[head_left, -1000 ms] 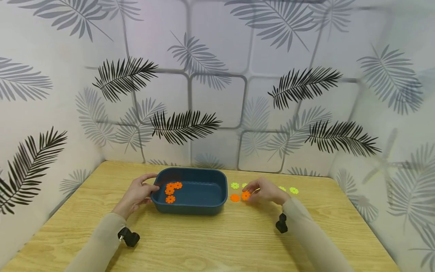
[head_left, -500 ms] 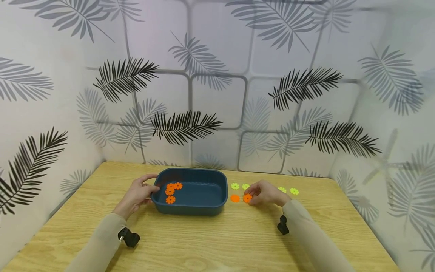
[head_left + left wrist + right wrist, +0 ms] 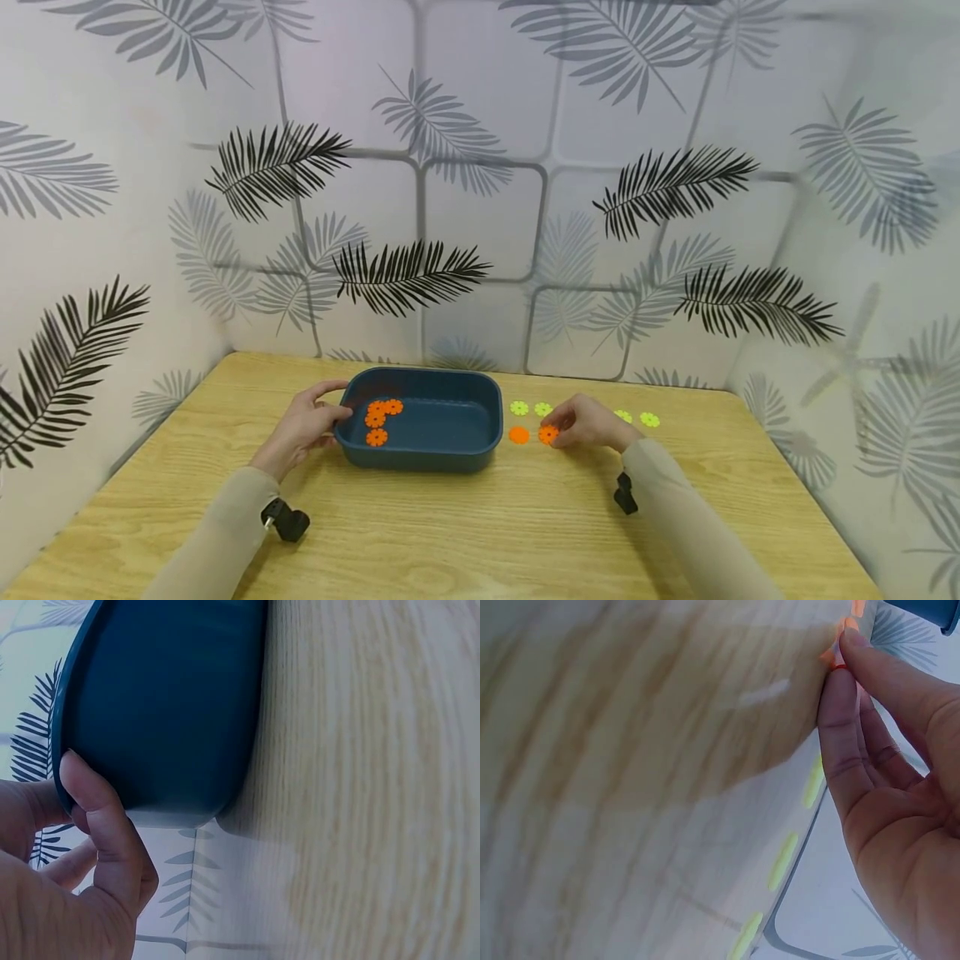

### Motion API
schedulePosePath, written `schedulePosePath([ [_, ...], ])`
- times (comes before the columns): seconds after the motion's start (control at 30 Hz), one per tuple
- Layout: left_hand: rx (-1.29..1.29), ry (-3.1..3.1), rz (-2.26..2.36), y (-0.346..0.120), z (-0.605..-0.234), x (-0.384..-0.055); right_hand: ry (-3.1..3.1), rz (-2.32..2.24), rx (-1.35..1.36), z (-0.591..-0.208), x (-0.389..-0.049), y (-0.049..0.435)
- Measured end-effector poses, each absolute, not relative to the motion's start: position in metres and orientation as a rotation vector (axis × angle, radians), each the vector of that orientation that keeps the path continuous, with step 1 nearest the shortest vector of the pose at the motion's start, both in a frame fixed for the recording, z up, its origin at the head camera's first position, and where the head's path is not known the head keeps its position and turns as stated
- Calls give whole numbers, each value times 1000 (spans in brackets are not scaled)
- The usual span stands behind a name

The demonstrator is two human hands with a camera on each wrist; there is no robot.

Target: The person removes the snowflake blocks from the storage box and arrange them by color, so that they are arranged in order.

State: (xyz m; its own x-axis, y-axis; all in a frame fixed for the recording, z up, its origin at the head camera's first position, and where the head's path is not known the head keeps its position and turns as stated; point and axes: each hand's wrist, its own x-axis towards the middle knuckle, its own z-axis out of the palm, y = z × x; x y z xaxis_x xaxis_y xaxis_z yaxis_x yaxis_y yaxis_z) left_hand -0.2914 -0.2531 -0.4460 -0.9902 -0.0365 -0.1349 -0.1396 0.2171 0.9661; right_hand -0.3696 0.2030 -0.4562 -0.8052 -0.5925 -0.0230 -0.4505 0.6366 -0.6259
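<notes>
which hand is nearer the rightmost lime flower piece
Right. The right hand pinches an orange flower piece, left of the lime flower piece; the left hand is farther left, gripping the blue tray by its left rim.

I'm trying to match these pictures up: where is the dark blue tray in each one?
Head: the dark blue tray sits below the middle, slightly left of centre.
Left wrist: it fills much of the upper left, its rim held by the left hand.
Right wrist: only a bit shows, in the top right corner.
Shared landmark: the leaf-patterned wall.
</notes>
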Motion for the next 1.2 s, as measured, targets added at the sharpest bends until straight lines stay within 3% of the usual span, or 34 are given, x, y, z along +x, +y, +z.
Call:
schedulePosePath([
  [1.2,-206,2377,1923,-252,-446,-292,2569,-997,-845,-462,-372,208],
])
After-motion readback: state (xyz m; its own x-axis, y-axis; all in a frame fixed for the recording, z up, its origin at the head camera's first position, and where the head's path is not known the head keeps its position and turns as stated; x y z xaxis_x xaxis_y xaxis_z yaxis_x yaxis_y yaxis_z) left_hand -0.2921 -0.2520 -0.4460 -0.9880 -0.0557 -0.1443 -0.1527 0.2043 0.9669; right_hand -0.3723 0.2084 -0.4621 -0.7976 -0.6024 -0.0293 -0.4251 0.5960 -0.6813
